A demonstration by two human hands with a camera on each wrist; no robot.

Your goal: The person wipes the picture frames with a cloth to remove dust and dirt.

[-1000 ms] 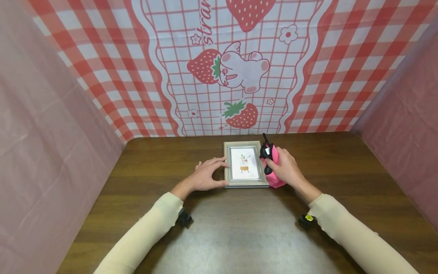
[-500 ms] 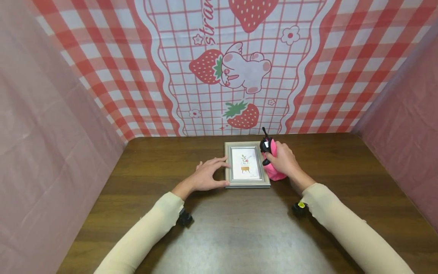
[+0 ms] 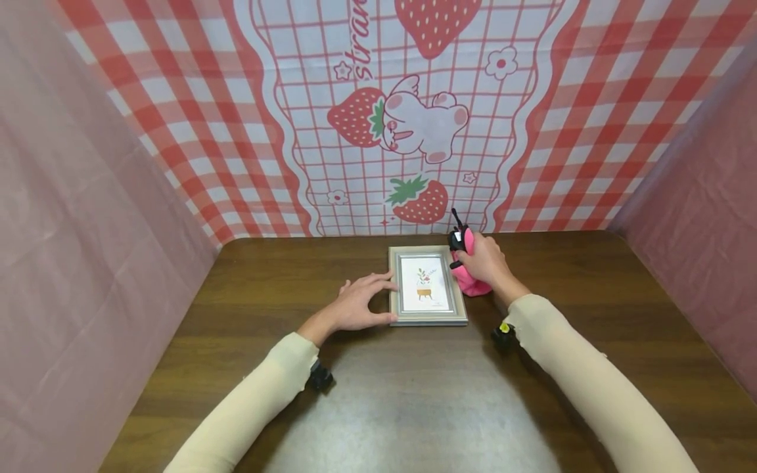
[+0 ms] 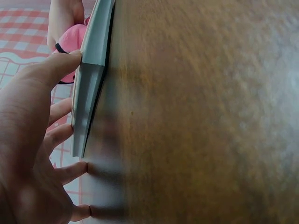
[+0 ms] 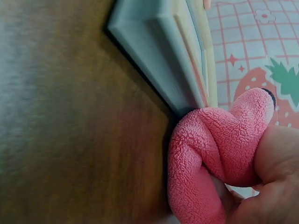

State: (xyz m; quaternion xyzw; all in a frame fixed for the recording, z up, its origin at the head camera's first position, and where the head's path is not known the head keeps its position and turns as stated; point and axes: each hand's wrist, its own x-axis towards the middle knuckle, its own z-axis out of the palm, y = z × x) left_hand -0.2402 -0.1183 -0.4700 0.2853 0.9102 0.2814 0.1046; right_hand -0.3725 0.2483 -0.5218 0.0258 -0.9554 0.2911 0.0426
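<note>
A picture frame [image 3: 424,282] with a pale border and a potted-plant print lies face up on the table. My left hand [image 3: 359,303] rests at its left side with the fingers spread. In the left wrist view, the thumb touches the frame's near corner, two fingers touch its edge and the others reach down to the table. My right hand [image 3: 489,263] grips a bunched pink fleecy cloth [image 3: 471,281] with black trim. In the right wrist view, the pink cloth [image 5: 201,149] presses against the side of the frame [image 5: 159,56]. Part of the cloth is hidden in the palm.
The brown wooden table [image 3: 426,394] runs under both arms. Behind it hangs a red-and-white checked curtain [image 3: 414,131] with strawberries, close beyond the frame. Pink cloth walls [image 3: 89,230] close off both sides.
My right hand has slid the pink cloth along the frame's right side, away from me toward the back curtain. The left hand and the frame have stayed in place.
</note>
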